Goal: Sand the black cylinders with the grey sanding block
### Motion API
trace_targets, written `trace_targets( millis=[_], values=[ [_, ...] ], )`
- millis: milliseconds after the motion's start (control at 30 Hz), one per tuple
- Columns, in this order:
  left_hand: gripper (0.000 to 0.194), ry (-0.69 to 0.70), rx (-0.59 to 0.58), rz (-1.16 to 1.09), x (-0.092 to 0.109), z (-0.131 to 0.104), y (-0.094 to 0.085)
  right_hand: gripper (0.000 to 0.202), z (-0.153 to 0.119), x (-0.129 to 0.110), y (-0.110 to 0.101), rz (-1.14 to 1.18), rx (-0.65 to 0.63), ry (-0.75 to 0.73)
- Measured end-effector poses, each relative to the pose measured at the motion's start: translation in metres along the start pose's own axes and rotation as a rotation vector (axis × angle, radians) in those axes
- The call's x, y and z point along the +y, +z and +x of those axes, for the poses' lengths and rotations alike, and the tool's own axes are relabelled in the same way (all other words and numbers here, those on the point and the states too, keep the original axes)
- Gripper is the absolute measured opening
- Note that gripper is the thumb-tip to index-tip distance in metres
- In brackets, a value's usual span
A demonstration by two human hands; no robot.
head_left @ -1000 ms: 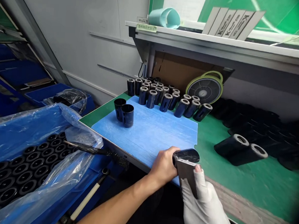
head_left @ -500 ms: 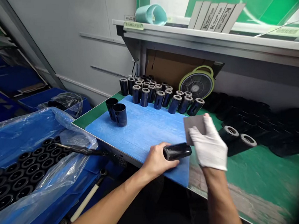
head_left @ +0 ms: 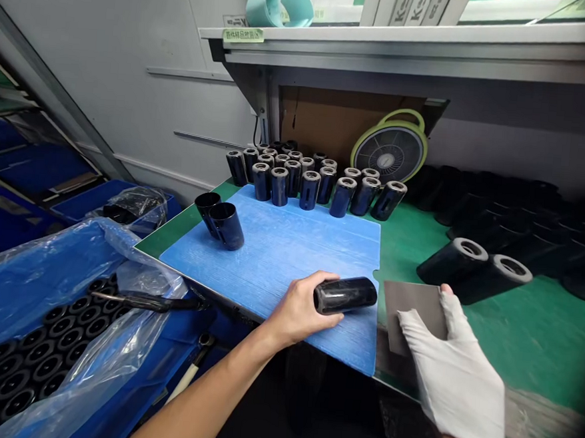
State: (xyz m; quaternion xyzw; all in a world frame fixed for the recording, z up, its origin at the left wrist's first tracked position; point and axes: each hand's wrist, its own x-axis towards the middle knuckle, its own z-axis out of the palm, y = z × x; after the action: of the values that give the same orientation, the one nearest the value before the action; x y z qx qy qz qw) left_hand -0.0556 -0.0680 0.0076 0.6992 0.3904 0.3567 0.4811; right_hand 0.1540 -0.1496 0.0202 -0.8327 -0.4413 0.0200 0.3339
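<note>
My bare left hand [head_left: 302,308] is wrapped round one end of a glossy black cylinder [head_left: 346,295], which lies nearly level above the blue mat [head_left: 270,257]. To its right, my right hand [head_left: 457,370], in a white glove with bare fingertips, holds a thin grey square pad [head_left: 413,311] at the green bench's front edge. The pad is apart from the cylinder. Two open black cups [head_left: 229,226] stand on the mat's left side. Two black cylinders with pale ring tops [head_left: 493,280] stand just beyond my right hand.
Rows of black cylinders [head_left: 309,190] stand behind the mat, before a green-rimmed fan [head_left: 390,149]. More dark parts [head_left: 523,222] crowd the back right. A shelf [head_left: 384,48] overhangs the bench. At left, a plastic-lined blue crate [head_left: 128,341] holds many cylinders, with a black-handled tool [head_left: 151,301] above it.
My right hand has moved the grey pad down and right, away from the cylinder. My left hand keeps its hold on the cylinder. The view has tilted down a little.
</note>
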Motion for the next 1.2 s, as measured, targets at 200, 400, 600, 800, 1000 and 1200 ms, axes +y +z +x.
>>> trace_targets(
  millis=[200,400,600,800,1000,1200],
  values=[
    [0.055,0.005,0.054,0.043,-0.001,0.000,0.003,0.053,-0.027,-0.003,-0.012,0.001,-0.025,-0.173],
    [0.049,0.034,0.060,0.091,0.000,-0.002,0.008,0.055,-0.038,-0.046,0.010,-0.155,0.050,-0.513],
    [0.044,0.055,0.113,0.140,-0.001,-0.003,0.012,0.059,-0.041,-0.057,0.014,-0.159,0.125,-0.659],
    [0.038,0.085,0.093,0.182,0.000,-0.004,0.013,0.056,-0.040,-0.070,0.014,-0.164,0.229,-0.597],
    [0.037,0.074,0.121,0.209,-0.001,-0.005,0.015,0.056,-0.045,-0.071,0.011,-0.146,0.182,-0.526],
    [0.034,0.107,0.082,0.161,-0.001,-0.005,0.013,0.050,-0.043,-0.070,0.014,-0.030,0.009,-0.506]
  ],
)
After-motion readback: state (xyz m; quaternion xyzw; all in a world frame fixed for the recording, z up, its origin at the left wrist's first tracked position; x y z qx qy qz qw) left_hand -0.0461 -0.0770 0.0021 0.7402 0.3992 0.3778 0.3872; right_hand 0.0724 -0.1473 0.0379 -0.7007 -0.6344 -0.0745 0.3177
